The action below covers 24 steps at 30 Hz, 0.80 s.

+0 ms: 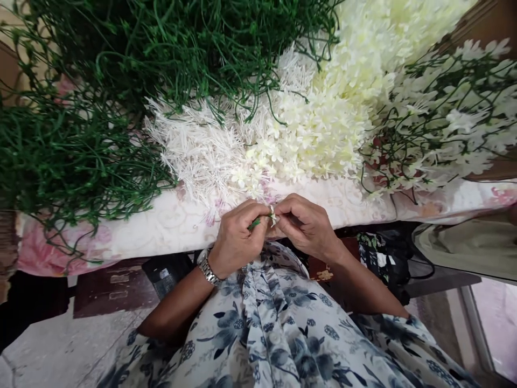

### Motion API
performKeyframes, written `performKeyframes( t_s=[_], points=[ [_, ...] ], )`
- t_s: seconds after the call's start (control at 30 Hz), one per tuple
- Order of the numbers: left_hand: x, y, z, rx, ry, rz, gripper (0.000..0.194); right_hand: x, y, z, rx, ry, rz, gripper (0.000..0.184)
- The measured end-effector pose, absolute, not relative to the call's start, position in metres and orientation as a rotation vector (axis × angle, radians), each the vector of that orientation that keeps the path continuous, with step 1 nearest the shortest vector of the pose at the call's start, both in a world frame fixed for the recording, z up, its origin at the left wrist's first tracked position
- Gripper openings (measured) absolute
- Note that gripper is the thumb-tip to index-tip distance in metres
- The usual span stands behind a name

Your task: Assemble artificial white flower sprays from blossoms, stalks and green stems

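Note:
Close to my body, at the table's near edge, my two hands meet fingertip to fingertip. My left hand (242, 229), with a metal watch at the wrist, is closed on a green plastic stem (254, 223). At the stem's tip a small whitish artificial flower (273, 216) shows between the hands. My right hand (305, 221) pinches at this flower; its fingertips partly cover it. Just beyond my hands lie a heap of pale yellow-white artificial blossoms (315, 134) and a heap of thin white plastic stamens (202, 145).
Tangled green plastic stems (194, 48) are piled high at the back and left. White flowers on green stems (456, 113) lie at the right. A flowered cloth (145, 231) covers the table. Dark bags (388, 258) sit below its edge at the right.

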<state>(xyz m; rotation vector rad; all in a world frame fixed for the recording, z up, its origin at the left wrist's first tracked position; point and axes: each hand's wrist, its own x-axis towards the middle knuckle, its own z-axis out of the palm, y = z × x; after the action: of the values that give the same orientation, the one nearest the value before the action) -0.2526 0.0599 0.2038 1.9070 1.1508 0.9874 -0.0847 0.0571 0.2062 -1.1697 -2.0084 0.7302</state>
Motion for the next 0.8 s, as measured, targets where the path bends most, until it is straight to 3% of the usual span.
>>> performKeyframes(
  t_s=[0.17, 0.37, 0.67, 0.8],
  points=[
    [-0.26, 0.055, 0.216, 1.815, 1.152, 0.985, 0.025, -0.081, 0.052, 0.212, -1.23, -2.005, 0.639, 0.011],
    [-0.271, 0.043, 0.219, 1.695, 1.127, 1.16, 0.011, -0.083, 0.043, 0.212, -1.257, -2.0, 0.617, 0.011],
    [-0.269, 0.042, 0.217, 1.621, 1.323, 1.033, 0.011, -0.079, 0.045, 0.218, -1.231, -2.213, 0.556, 0.024],
    [-0.264, 0.045, 0.213, 1.582, 1.321, 1.023, 0.036, -0.083, 0.047, 0.229, -1.214, -2.128, 0.518, 0.029]
  ],
)
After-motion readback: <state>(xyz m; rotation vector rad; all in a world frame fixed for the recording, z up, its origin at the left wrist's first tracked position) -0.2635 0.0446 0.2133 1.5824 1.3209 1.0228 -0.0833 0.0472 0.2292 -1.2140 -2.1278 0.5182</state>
